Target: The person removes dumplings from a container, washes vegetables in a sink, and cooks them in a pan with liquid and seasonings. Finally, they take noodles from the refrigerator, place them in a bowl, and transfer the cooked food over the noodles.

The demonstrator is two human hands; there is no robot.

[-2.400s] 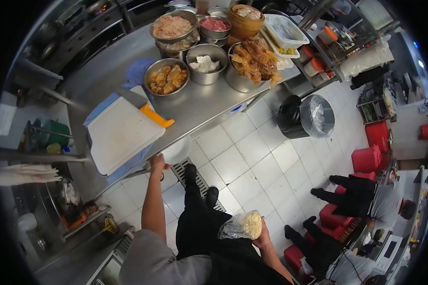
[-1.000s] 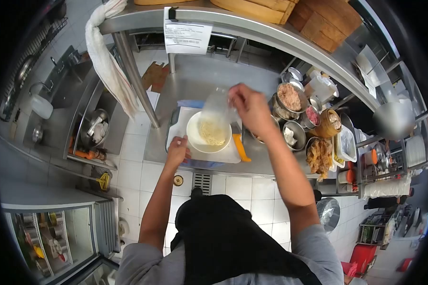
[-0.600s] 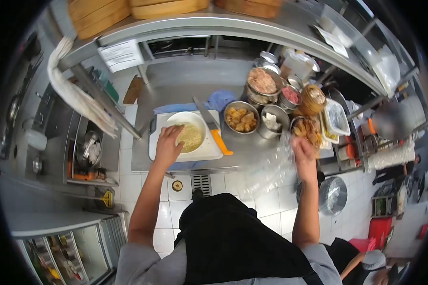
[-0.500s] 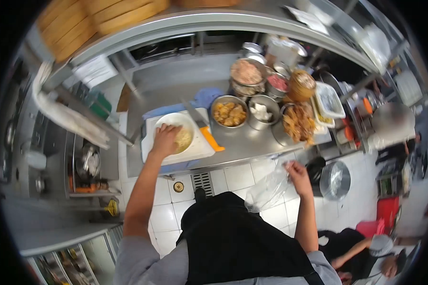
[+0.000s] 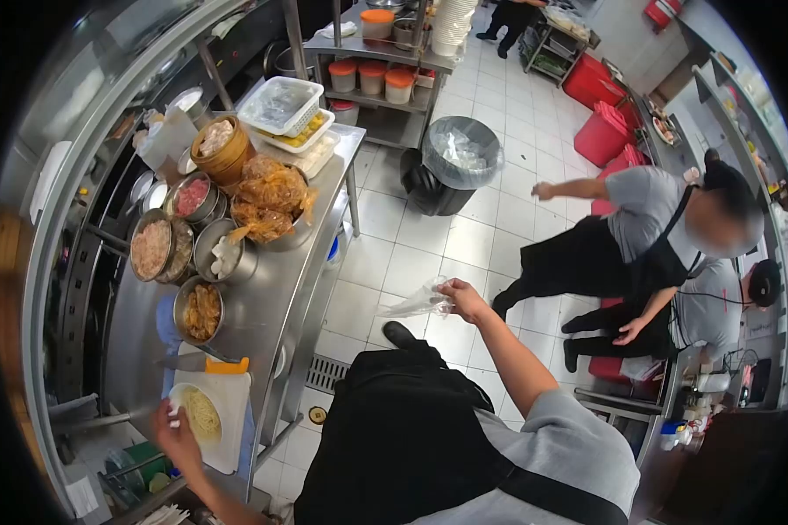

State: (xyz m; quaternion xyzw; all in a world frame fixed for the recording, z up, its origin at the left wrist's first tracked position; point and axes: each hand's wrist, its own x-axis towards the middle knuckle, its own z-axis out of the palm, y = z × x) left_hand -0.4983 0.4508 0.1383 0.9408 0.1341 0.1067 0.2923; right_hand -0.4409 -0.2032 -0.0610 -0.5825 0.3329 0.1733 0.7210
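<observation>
My left hand [image 5: 179, 442] is beside the left rim of a white bowl [image 5: 215, 444] of pale, thin shreds. Its fingers look apart; white patches show between them, too small to make out. The bowl stands on a white board [image 5: 235, 411], with an orange handle [image 5: 226, 367] at the board's far edge. Over the tiled floor, my right hand [image 5: 464, 300] is closed on a crumpled clear plastic bag [image 5: 418, 303], which hangs out to the left.
Metal bowls of food, including browned pieces [image 5: 203, 312], crowd the steel counter [image 5: 271, 302]. Bagged brown food [image 5: 267, 206] and stacked trays [image 5: 280, 105] stand farther along. A lined bin [image 5: 462, 153] is on the floor. Two people in aprons [image 5: 643, 206] are at the right.
The view has turned right, bringing the bin and co-workers nearer the middle. My left hand has moved from inside the bowl to its rim. My right hand still holds the plastic bag.
</observation>
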